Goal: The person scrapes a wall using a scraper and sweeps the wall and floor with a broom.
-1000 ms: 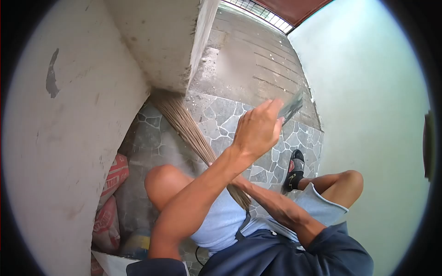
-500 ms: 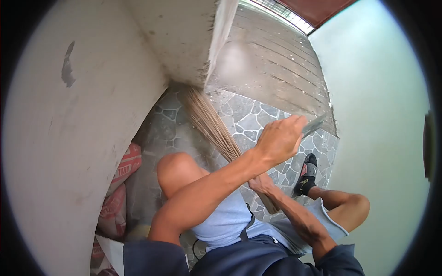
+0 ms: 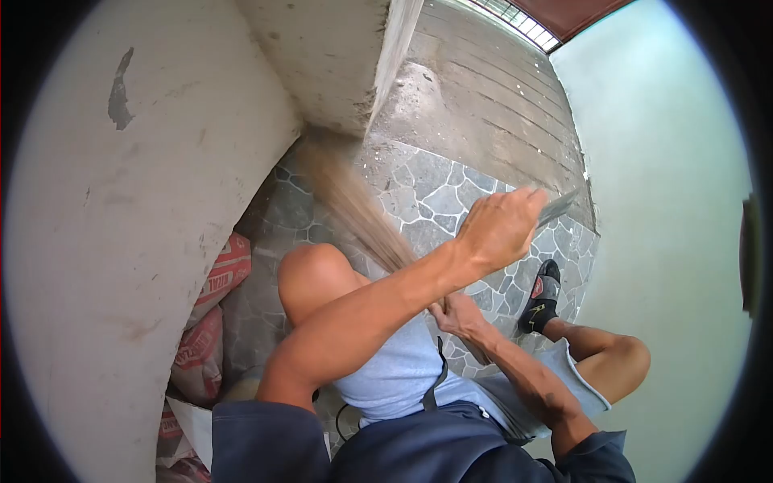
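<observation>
My left hand (image 3: 501, 228) reaches across over my right forearm, its fingers closed on a flat grey object (image 3: 557, 209) whose thin end points to the upper right. Below it, my right hand (image 3: 459, 315) is wrapped round the bound end of a stick broom (image 3: 374, 233). The broom slants to the upper left, and its blurred bristle tips are down at the stone-patterned floor (image 3: 439, 201) beside the wall corner. Part of the broom is hidden behind my left forearm.
A pale wall (image 3: 161, 209) with a jutting corner stands at the left, a light green wall (image 3: 660, 201) at the right. Red and white sacks (image 3: 201, 350) lie low left. Beyond the stone pattern is a grooved concrete floor (image 3: 491, 88), ending at a grille (image 3: 527, 24).
The view has shifted, and both hands now appear further right. The flat object has tilted lower. The broom's bristle end has swung a little and is blurred by motion.
</observation>
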Action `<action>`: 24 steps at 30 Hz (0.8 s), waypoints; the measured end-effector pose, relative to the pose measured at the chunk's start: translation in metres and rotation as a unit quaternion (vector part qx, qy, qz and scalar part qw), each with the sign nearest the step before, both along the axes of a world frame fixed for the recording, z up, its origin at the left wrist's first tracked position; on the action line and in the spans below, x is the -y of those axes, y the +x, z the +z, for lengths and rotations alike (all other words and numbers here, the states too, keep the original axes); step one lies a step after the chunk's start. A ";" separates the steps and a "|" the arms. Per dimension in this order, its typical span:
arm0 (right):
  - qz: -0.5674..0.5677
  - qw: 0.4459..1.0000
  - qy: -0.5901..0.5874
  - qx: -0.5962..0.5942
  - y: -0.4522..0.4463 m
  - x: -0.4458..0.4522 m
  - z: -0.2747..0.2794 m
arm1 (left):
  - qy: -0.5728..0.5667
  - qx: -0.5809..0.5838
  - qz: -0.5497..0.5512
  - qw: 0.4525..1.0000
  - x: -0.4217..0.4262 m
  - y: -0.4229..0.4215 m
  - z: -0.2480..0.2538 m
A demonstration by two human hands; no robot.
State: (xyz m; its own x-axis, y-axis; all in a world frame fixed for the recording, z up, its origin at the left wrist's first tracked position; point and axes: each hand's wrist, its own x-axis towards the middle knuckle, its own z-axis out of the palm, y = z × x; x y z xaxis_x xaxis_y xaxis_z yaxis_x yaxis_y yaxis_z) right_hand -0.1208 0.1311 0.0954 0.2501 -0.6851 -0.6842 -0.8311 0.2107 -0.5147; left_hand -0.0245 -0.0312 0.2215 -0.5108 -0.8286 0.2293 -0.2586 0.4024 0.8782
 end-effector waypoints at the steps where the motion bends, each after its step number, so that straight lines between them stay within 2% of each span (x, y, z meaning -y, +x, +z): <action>1: 0.057 0.995 -0.076 0.013 -0.006 -0.012 -0.039 | -0.014 0.000 0.004 1.000 0.001 -0.003 -0.001; 3: 0.126 0.965 -0.223 0.054 -0.012 -0.015 -0.085 | -0.007 -0.004 -0.006 1.000 0.001 -0.007 0.002; 6: 0.160 0.900 -0.391 0.112 -0.034 0.009 -0.113 | -0.002 -0.004 -0.005 1.000 -0.001 -0.006 0.003; 8: 0.138 0.920 -0.359 0.075 -0.076 0.030 -0.124 | -0.002 0.004 0.007 1.000 0.001 0.000 0.002; 10: 0.068 0.976 -0.205 -0.031 -0.138 0.033 -0.120 | 0.006 0.007 0.016 1.000 -0.005 0.007 0.003; 12: 0.046 0.984 -0.141 -0.102 -0.171 0.049 -0.101 | 0.010 0.020 0.008 1.000 -0.005 0.014 0.001; 14: 0.071 0.976 -0.152 -0.139 -0.194 0.059 -0.073 | 0.005 0.018 0.008 1.000 -0.003 0.014 0.003; 16: 0.105 0.977 -0.157 -0.100 -0.194 0.047 -0.064 | 0.005 0.002 0.006 1.000 -0.006 0.008 0.004; 19: 0.195 0.952 -0.228 -0.056 -0.194 0.048 -0.087 | -0.018 -0.005 0.001 1.000 -0.003 0.002 0.005; 20: 0.236 0.939 -0.237 -0.084 -0.200 0.053 -0.094 | -0.021 -0.004 -0.001 1.000 -0.004 0.001 0.004; 23: 0.123 0.965 -0.195 -0.126 -0.208 0.085 -0.079 | -0.010 0.005 -0.004 1.000 -0.002 0.006 0.004; 24: 0.092 0.957 -0.220 -0.167 -0.229 0.101 -0.098 | -0.010 0.006 -0.001 1.000 0.000 0.009 0.005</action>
State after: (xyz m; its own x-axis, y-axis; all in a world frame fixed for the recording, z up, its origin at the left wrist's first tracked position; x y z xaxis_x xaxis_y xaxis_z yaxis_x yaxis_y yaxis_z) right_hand -0.3494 0.0304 -0.0030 0.2114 -0.8911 -0.4017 -0.9670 -0.1308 -0.2187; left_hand -0.0157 -0.0314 0.2270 -0.5156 -0.8225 0.2400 -0.2679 0.4208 0.8667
